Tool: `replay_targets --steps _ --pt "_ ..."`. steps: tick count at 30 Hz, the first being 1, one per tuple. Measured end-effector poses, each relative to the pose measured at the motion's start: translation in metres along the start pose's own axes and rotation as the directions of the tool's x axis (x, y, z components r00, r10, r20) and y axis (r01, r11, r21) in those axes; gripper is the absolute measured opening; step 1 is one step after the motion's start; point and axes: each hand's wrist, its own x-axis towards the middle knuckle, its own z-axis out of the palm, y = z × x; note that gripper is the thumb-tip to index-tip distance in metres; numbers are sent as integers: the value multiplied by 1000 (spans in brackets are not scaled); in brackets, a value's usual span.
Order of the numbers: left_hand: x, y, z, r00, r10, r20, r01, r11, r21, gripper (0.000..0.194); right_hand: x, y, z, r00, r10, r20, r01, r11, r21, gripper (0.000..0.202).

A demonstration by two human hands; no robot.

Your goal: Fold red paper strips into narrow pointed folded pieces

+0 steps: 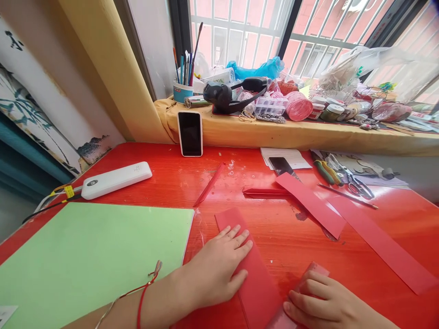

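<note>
My left hand (pixel 219 267) lies on a folded sheet of red paper (pixel 259 278), its fingers spread and pressing down on it. A thin cord bracelet circles that wrist. To the right, my right hand (pixel 322 299) is closed around what looks like a clear plastic ruler (pixel 320 268), which runs slantwise along the paper's lower right side. The lower ends of the paper and the ruler are cut off by the picture's edge. A stack of light green paper (pixel 103 246) lies to the left of my left hand.
Red paper strips (pixel 312 205) and narrow folded pieces (pixel 211 185) lie farther back. Scissors (pixel 358 183), pliers (pixel 327 172), a pencil (pixel 348 196) and a cutter (pixel 283 167) are at the right. A phone (pixel 190 134) leans against the cluttered sill; a white power strip (pixel 118 179) is at left.
</note>
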Motion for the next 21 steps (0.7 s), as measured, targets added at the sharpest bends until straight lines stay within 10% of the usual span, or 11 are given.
replay_targets --steps 21 --pt "0 4 -2 999 -18 43 16 999 46 61 -2 1 -11 1000 10 6 -10 999 49 41"
